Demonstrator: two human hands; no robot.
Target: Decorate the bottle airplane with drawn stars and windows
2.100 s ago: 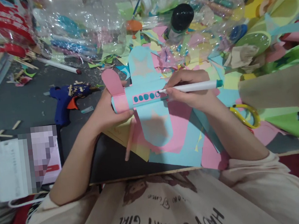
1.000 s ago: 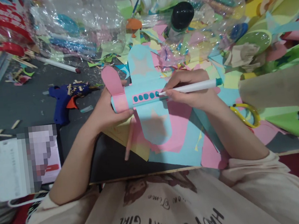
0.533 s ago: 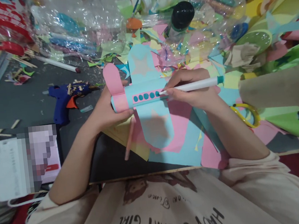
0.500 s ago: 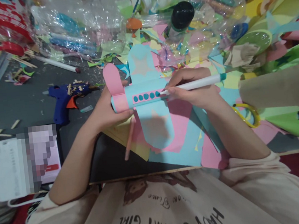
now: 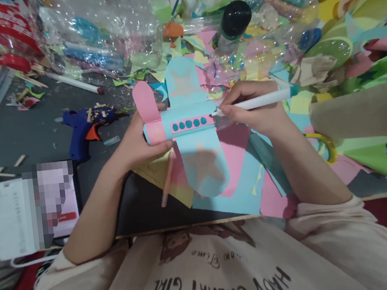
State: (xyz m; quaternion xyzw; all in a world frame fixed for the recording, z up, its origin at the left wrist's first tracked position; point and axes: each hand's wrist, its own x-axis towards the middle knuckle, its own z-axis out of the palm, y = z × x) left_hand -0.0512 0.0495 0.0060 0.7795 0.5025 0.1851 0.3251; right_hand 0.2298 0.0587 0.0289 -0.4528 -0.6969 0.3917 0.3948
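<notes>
My left hand (image 5: 137, 139) is wrapped round the pink-banded end of a light-blue paper airplane (image 5: 186, 111). Its rounded wings carry beige stars, and a pink paper flap stands up at the held end. Along the body runs a pink strip (image 5: 193, 123) with a row of several teal dots. In my right hand (image 5: 255, 106) is a white marker (image 5: 265, 99) with a teal end, pinched between thumb and fingers. Its tip is at the right end of the strip, just past the last dot; whether it touches the paper I cannot tell.
A blue glue gun (image 5: 86, 128) lies on the dark table at left, near a phone (image 5: 66, 223) and a white box-like device (image 5: 11, 219). Paper scraps, clear plastic and a black egg-shaped thing (image 5: 236, 19) crowd the back. A yellow tape ring (image 5: 330, 149) lies at right.
My right hand and the marker have shifted slightly right, moving the tip from the last dot toward the strip's end. The lower wing has swung out slightly; my left hand keeps its hold.
</notes>
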